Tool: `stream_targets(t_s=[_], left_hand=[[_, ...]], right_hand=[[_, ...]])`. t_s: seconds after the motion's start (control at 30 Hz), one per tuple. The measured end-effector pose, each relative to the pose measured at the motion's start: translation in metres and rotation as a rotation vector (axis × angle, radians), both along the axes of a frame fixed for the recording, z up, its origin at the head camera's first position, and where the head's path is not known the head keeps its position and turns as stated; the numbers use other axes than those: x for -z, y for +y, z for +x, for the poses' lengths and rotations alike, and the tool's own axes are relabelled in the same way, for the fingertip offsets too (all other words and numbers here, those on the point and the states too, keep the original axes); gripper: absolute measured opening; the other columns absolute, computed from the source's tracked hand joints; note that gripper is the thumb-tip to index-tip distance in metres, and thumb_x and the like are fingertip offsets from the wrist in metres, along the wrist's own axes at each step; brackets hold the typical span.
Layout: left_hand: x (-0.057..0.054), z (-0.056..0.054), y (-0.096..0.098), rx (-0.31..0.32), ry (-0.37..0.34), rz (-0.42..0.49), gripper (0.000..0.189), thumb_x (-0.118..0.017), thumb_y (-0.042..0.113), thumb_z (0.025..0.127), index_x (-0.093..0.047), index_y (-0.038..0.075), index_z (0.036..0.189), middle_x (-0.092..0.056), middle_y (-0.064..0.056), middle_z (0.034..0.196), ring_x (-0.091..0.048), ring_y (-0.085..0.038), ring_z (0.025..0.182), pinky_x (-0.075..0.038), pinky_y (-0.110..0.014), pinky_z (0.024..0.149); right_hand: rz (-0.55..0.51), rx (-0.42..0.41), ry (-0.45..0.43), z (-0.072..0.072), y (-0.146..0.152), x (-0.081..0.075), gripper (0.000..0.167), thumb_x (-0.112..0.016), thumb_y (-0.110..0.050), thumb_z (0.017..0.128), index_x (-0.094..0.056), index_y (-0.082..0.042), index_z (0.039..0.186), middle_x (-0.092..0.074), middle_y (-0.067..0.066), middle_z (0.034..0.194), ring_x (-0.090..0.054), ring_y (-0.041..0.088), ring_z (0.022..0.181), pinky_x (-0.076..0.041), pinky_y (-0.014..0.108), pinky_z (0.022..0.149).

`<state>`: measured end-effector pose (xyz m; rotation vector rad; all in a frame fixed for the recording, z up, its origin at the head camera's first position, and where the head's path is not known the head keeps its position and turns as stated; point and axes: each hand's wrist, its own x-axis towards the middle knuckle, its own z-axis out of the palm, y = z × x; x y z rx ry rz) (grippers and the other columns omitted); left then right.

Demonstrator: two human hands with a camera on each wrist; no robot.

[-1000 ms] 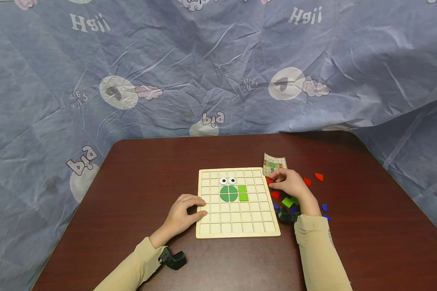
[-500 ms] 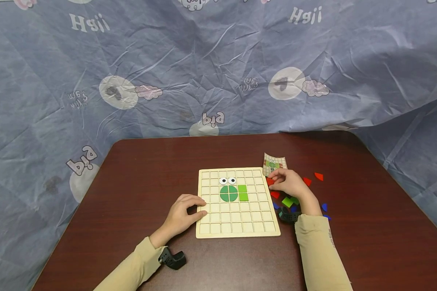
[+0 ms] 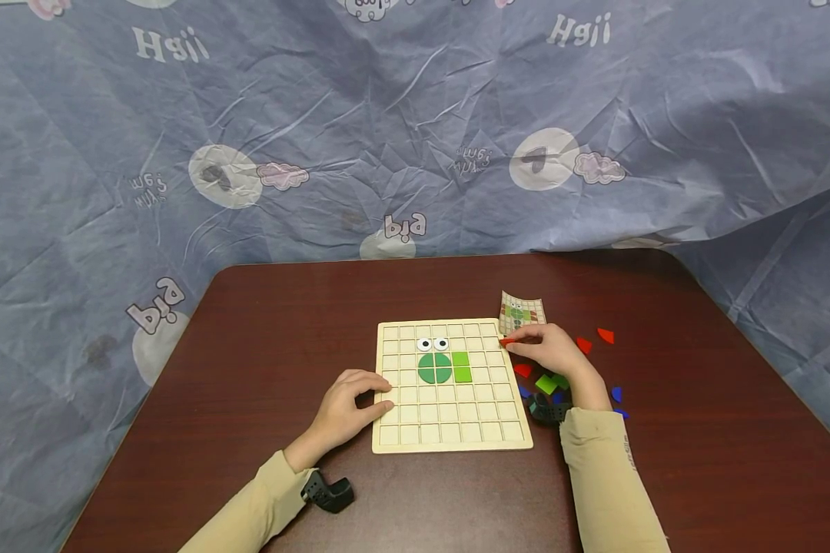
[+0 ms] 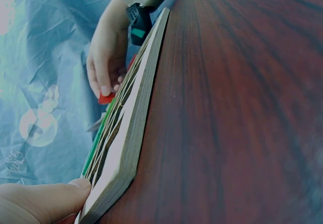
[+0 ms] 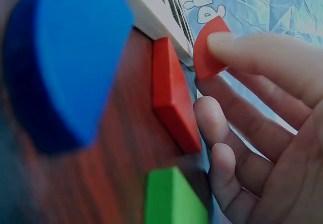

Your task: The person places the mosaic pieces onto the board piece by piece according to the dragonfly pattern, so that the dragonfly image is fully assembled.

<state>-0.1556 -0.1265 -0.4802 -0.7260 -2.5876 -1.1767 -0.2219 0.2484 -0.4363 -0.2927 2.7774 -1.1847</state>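
Observation:
My right hand (image 3: 552,349) pinches a red quarter-circle piece (image 5: 206,57) between thumb and fingers. The piece is raised at the right edge of a pale wooden grid board (image 3: 449,415), near its upper corner. My left hand (image 3: 346,407) rests on the board's left edge, thumb and fingers spread apart; the left wrist view shows the thumb (image 4: 55,199) at the rim. Set on the grid are two round eye pieces (image 3: 425,345), a green circle (image 3: 434,369) made of quarter pieces, and light green squares (image 3: 461,367) right of it.
Just behind the board's right corner stands a curled pattern card (image 3: 522,311). Loose red pieces (image 3: 605,336), green pieces (image 3: 546,385) and blue pieces (image 3: 616,394) lie right of the board, some partly under my right forearm. A patterned grey-blue cloth (image 3: 387,153) hangs behind the table.
My right hand has picked up a red piece from the table beside the board and brought it slightly left to the board's edge. The left hand and board have stayed still.

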Motion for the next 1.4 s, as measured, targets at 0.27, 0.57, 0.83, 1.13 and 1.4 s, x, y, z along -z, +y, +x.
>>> stream_targets(t_s=[0.27,0.57,0.83,1.13,1.4], left_hand=[[0.0,0.0,0.0,0.003,0.008,0.001,0.021,-0.077,0.024,0.078,-0.073,0.017,0.098,-0.065,0.007,0.104,-0.052,-0.012,0.105,-0.044,-0.036,0.091],[0.0,0.0,0.0,-0.004,0.013,-0.004,0.022,-0.077,0.025,0.078,-0.073,0.018,0.098,-0.064,0.008,0.103,-0.052,-0.011,0.105,-0.044,-0.036,0.09],[0.001,0.0,0.0,-0.003,0.013,0.0,0.021,-0.077,0.024,0.078,-0.073,0.018,0.098,-0.064,0.008,0.103,-0.052,-0.011,0.105,-0.044,-0.035,0.09],[0.0,0.0,0.0,-0.002,0.002,-0.004,0.021,-0.076,0.025,0.078,-0.073,0.018,0.098,-0.065,0.008,0.103,-0.052,-0.011,0.105,-0.044,-0.036,0.09],[0.0,0.0,0.0,0.005,0.005,0.001,0.021,-0.076,0.025,0.079,-0.072,0.018,0.098,-0.064,0.007,0.104,-0.052,-0.012,0.105,-0.044,-0.037,0.09]], right_hand=[[-0.062,-0.022,0.012,0.0,-0.003,-0.005,0.025,-0.067,-0.023,0.088,-0.069,-0.006,0.106,-0.067,0.009,0.093,-0.062,0.023,0.08,-0.049,0.034,0.068],[-0.063,-0.046,0.026,0.0,-0.011,-0.011,0.029,-0.069,-0.032,0.086,-0.072,-0.012,0.105,-0.066,0.006,0.107,-0.059,0.021,0.09,-0.049,0.034,0.072],[-0.07,-0.107,0.006,-0.002,-0.018,-0.008,0.027,-0.07,-0.033,0.084,-0.074,-0.013,0.103,-0.067,0.007,0.107,-0.059,0.02,0.092,-0.05,0.033,0.072],[-0.119,-0.172,-0.054,-0.001,-0.024,-0.008,0.028,-0.072,-0.022,0.083,-0.072,-0.009,0.108,-0.067,0.009,0.107,-0.062,0.02,0.092,-0.052,0.034,0.075],[-0.101,-0.235,-0.081,0.0,-0.028,-0.009,0.028,-0.065,-0.021,0.089,-0.07,-0.004,0.111,-0.067,0.012,0.108,-0.063,0.021,0.093,-0.051,0.032,0.077]])
